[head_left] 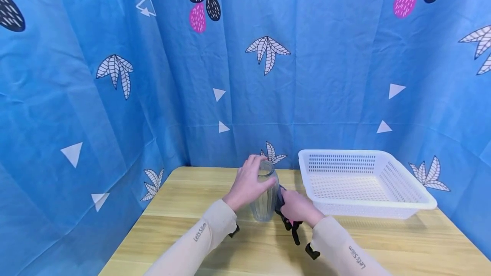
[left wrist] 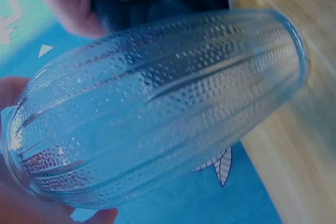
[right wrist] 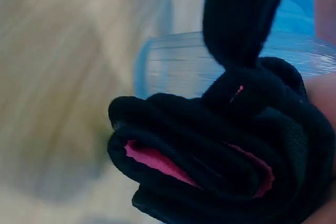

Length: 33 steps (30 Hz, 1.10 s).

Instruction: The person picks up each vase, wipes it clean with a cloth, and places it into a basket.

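A clear ribbed glass vase (head_left: 264, 203) stands upright on the wooden table. My left hand (head_left: 249, 182) grips it near the top, thumb and fingers on either side of the mouth. In the left wrist view the vase's dimpled, see-through wall (left wrist: 157, 114) fills most of the picture. To the right of the vase, my right hand (head_left: 296, 206) holds a rolled black cloth with pink inside (right wrist: 205, 145) close against the glass. A black strap-like end (right wrist: 241, 19) of it sticks out in the right wrist view.
A white perforated plastic basket (head_left: 368, 203) sits at the back right of the table (head_left: 192, 191), just beyond my right hand. A blue patterned curtain (head_left: 326, 76) hangs behind the table and along its sides.
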Each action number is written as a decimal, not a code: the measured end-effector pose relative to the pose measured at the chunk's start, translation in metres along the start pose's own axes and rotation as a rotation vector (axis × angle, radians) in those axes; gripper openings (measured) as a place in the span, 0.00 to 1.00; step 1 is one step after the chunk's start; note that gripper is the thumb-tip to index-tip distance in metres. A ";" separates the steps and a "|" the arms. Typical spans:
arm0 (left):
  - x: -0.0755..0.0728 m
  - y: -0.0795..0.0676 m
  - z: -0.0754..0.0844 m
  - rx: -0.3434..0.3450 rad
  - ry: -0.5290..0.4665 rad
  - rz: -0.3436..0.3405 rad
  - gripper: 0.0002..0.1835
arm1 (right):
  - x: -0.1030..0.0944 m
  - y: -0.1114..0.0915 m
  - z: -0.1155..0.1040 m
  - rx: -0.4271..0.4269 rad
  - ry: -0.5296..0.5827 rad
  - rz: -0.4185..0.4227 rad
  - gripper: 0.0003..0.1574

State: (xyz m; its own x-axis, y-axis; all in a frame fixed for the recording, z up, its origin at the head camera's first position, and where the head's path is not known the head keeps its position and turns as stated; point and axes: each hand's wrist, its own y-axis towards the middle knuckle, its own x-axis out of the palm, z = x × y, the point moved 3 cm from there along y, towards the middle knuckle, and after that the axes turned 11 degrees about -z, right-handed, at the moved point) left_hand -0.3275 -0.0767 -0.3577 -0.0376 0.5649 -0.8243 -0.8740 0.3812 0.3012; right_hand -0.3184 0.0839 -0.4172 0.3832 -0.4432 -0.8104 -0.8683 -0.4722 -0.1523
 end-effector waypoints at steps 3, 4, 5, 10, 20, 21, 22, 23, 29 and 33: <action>0.003 -0.001 -0.002 -0.018 0.009 -0.016 0.38 | 0.006 0.000 0.005 0.018 0.024 -0.016 0.38; 0.003 -0.002 -0.002 -0.025 0.016 -0.022 0.39 | 0.007 0.000 0.006 0.017 0.035 -0.010 0.37; 0.004 -0.002 -0.002 -0.031 0.027 -0.025 0.39 | 0.007 -0.001 0.007 0.013 0.050 -0.001 0.39; 0.005 -0.004 -0.003 -0.044 0.085 -0.013 0.39 | -0.004 -0.007 0.002 -0.014 0.117 0.066 0.41; -0.003 -0.005 -0.001 -0.020 0.027 -0.020 0.38 | -0.055 -0.023 -0.036 -0.047 0.129 0.217 0.48; -0.003 -0.005 -0.001 -0.021 0.021 -0.020 0.38 | -0.058 -0.023 -0.038 -0.050 0.122 0.223 0.48; -0.003 -0.005 -0.001 -0.021 0.018 -0.020 0.38 | -0.060 -0.023 -0.039 -0.052 0.116 0.228 0.48; -0.004 -0.005 -0.001 -0.021 0.015 -0.021 0.37 | -0.061 -0.023 -0.040 -0.053 0.114 0.232 0.48; -0.004 -0.003 -0.001 -0.007 -0.019 -0.032 0.36 | -0.045 -0.008 -0.026 -0.026 0.086 0.193 0.47; -0.004 -0.003 -0.002 -0.006 -0.015 -0.038 0.36 | -0.025 0.002 -0.013 -0.004 0.048 0.119 0.41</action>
State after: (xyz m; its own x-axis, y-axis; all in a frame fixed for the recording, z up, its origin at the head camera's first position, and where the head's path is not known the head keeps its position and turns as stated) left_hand -0.3257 -0.0817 -0.3565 0.0028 0.5615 -0.8275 -0.8777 0.3979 0.2671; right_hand -0.3256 0.0847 -0.3900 0.2920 -0.5326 -0.7944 -0.9075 -0.4165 -0.0543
